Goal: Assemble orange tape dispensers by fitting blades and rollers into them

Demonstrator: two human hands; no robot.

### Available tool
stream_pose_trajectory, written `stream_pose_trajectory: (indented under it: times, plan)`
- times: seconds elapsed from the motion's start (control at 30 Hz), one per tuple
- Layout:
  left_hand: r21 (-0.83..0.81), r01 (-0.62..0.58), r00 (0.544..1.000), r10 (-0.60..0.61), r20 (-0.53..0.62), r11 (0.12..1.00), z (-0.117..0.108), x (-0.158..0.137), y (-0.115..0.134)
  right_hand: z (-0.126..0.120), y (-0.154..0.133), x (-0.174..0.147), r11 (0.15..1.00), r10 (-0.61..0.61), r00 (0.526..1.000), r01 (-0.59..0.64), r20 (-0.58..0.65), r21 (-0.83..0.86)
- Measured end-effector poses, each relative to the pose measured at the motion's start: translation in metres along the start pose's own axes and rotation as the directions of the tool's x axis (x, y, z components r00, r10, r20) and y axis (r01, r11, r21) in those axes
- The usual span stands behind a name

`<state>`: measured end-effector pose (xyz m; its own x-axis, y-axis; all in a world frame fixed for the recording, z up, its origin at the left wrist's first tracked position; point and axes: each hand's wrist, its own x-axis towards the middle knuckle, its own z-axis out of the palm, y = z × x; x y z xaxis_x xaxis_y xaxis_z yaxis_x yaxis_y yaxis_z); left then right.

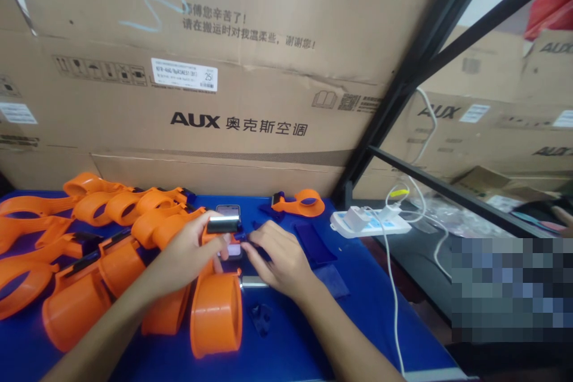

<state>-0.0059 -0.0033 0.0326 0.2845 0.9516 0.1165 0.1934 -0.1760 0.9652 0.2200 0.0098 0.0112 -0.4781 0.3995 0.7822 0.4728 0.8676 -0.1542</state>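
Note:
My left hand (185,256) is closed around an orange tape dispenser (216,313) with a round hub hanging down. A black roller (222,224) shows at its upper end, above my left fingers. My right hand (282,259) pinches a small dark blue plastic part (244,237) at the dispenser's right end; the fingertips partly cover it. Below my right hand lies a silver metal piece (256,282), partly hidden. A phone (228,210) lies behind the hands, mostly covered. Dark blue plastic pieces (260,317) rest on the blue tabletop (304,328).
Several orange dispensers (76,304) crowd the left side; another orange dispenser (302,203) lies at the back. A white power strip (371,222) with plugs and a trailing cable (394,310) sits to the right. A large carton (201,95) and black metal frame (398,83) stand behind.

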Motion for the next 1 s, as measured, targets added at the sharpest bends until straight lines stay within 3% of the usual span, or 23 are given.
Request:
stream_pose_trajectory:
  times: [0.4, 1.0]
  plan:
    - [-0.005, -0.024, 1.000, 0.023, -0.017, 1.000, 0.0018, -0.0004, 0.0046, 0.0009, -0.0021, 0.0006, 0.991, 0.046, 0.998, -0.042, -0.033, 0.128]
    - [-0.052, -0.036, 0.995, 0.031, -0.097, 0.998, 0.0047, -0.0014, 0.0062, 0.0036, -0.0055, -0.0021, 0.993, 0.052, 0.995, -0.043, -0.082, 0.109]
